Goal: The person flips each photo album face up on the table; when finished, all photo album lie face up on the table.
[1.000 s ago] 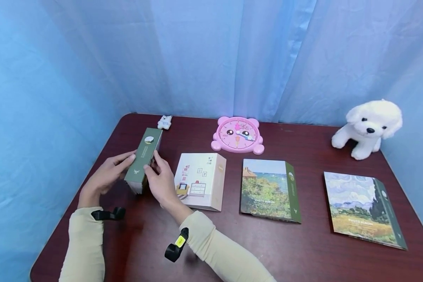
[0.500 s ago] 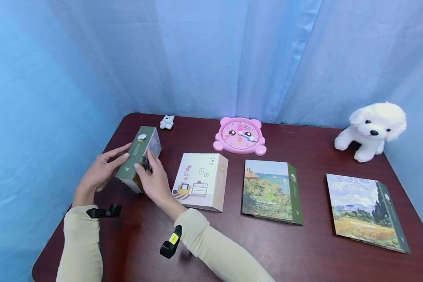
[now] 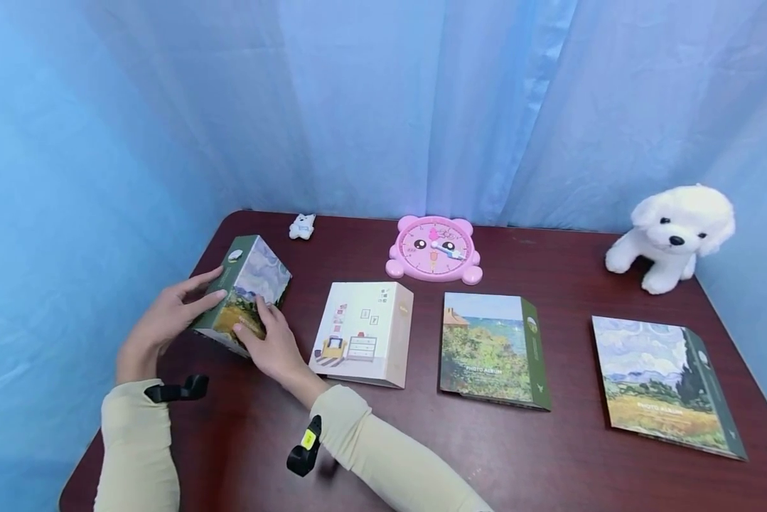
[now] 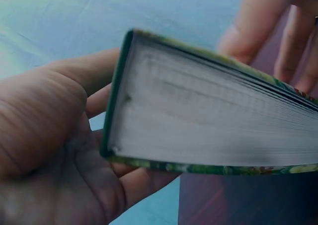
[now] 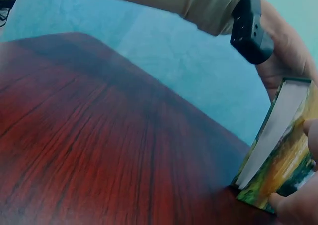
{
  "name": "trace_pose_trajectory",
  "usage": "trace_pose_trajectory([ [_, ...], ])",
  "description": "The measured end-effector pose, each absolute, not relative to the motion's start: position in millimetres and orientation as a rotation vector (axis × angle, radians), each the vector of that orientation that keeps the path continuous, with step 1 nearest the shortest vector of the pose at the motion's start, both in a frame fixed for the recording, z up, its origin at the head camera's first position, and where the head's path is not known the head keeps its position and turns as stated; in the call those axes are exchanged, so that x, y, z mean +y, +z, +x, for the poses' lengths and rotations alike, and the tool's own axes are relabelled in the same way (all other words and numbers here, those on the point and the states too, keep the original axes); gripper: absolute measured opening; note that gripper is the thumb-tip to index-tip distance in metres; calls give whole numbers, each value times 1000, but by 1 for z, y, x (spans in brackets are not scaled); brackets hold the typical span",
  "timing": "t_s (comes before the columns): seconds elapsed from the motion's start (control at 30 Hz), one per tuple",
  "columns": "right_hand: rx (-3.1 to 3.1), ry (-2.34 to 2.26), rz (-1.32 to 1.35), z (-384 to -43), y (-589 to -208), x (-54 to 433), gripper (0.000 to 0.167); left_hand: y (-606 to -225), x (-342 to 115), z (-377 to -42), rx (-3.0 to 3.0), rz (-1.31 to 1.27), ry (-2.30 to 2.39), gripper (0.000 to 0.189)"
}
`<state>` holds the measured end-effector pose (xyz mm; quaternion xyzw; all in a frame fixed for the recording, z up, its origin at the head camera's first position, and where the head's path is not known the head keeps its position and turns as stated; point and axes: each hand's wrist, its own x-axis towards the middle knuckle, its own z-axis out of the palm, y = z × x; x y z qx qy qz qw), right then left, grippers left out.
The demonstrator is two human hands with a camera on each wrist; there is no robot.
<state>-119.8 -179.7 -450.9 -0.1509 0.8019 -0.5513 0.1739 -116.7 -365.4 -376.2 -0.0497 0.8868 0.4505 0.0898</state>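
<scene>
My left hand (image 3: 159, 321) holds a thick photo album (image 3: 259, 272) by its green spine at the table's left side. The album is tilted, its landscape-painting cover facing up and to the right. Thumb and forefinger lie against the spine, and the left wrist view shows other fingers under the back cover. Its white page block (image 4: 208, 115) faces that camera. My right hand (image 3: 276, 348) touches the painted cover with thumb and fingers. In the right wrist view, the album's lower edge (image 5: 253, 200) is right at the dark tabletop.
Beside the right hand lies a white album (image 3: 357, 323) with a furniture drawing. Two painted albums follow, one with a seaside scene (image 3: 482, 341), one with a wheat field (image 3: 658, 377). Behind are a small white figurine (image 3: 302, 226), a pink toy clock (image 3: 433, 247) and a white plush dog (image 3: 671, 235).
The album has moved left and tipped over from spine-up, so its painted front cover now shows. Both hands moved left with it; the right thumb went from the spine onto the cover.
</scene>
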Motion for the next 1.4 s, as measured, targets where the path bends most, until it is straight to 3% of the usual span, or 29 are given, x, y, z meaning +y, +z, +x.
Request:
trace_pose_trajectory([
  [0.33,2299,-1452,-386,-118,-461,-184,75,-373,-376,-114,2695,-222,1095,75],
  [0.57,2368,-1337,-434,-114,-469,-187,85,-393,-391,-111,2632,-311,1115,75],
  [1.4,2549,-1103,-705,-114,-474,-190,73,-425,-393,-116,2620,-563,985,65],
])
